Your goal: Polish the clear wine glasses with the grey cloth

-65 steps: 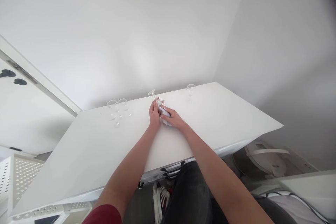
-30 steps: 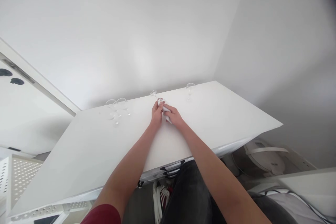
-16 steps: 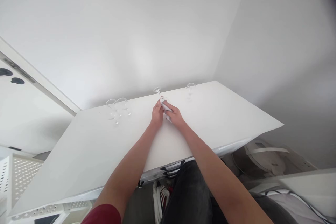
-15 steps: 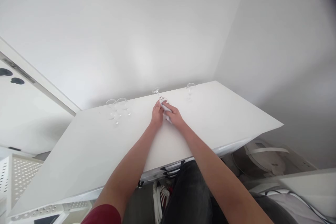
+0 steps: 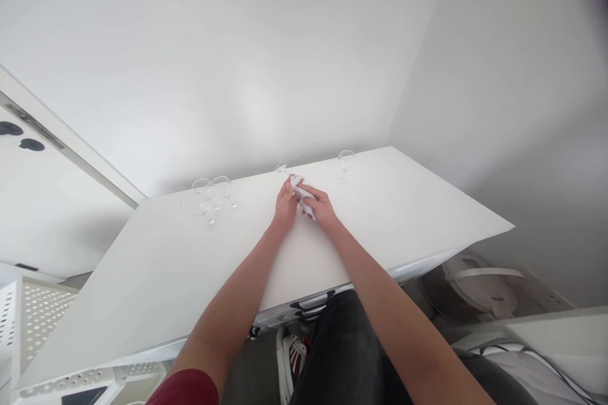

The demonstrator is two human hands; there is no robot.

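Both hands meet over the back middle of the white table [image 5: 228, 272]. My left hand [image 5: 286, 204] is closed around a wine glass [image 5: 281, 168], whose foot and stem point away from me toward the wall. Its bowl is hidden by my fingers and a white cloth [image 5: 306, 199]. My right hand [image 5: 323, 207] is closed on that cloth, pressing it against the glass. Several clear wine glasses [image 5: 221, 186] stand upright in a group to the left. Another wine glass [image 5: 345, 161] stands alone to the right, near the back edge.
A wall [image 5: 266, 76] rises directly behind the table. White perforated baskets [image 5: 45, 313] are at the lower left. A pale rounded appliance with a handle [image 5: 484, 285] sits below the table's right side. Dark drawer handles [image 5: 313, 307] show under the front edge.
The glass has tilted in my hands, so its foot looks lower and narrower. The white cloth has shifted slightly between my fingers. The standing glasses have not moved.
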